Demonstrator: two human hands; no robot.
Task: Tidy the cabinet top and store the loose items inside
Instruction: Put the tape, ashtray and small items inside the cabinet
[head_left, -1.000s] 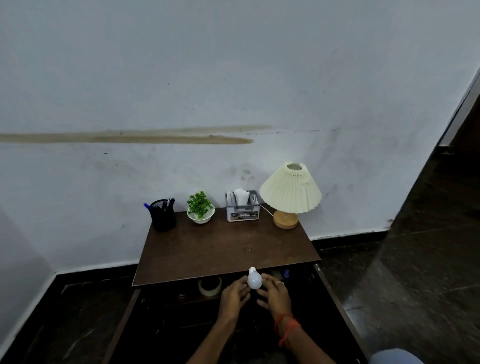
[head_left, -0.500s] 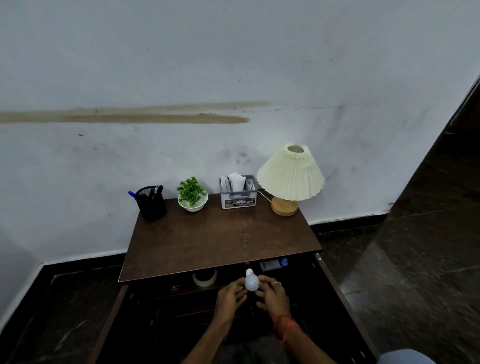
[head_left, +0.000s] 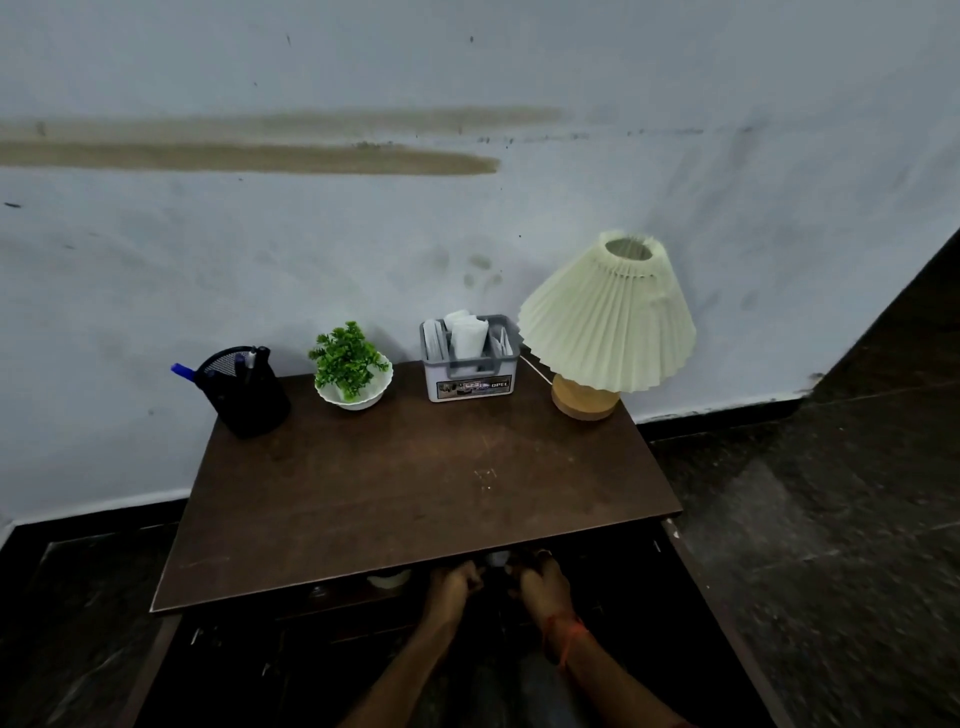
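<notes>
Now left hand (head_left: 453, 586) and right hand (head_left: 541, 584) both curl fingers round the white bulb (head_left: 497, 559), barely showing just under the front edge of the cabinet top (head_left: 415, 493); risk: glass knocks that edge, or, being round, rolls out once released inside.

Lamp (head_left: 605, 317) rightmost on cabinet top (head_left: 415, 493)

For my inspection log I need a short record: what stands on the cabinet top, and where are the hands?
cabinet top: brown, against wall
back row, left to right: pen holder, potted plant, grey box, lamp
left hand: below front edge, holding white bulb
right hand: holding the same bulb
white bulb: mostly hidden under the edge
</notes>
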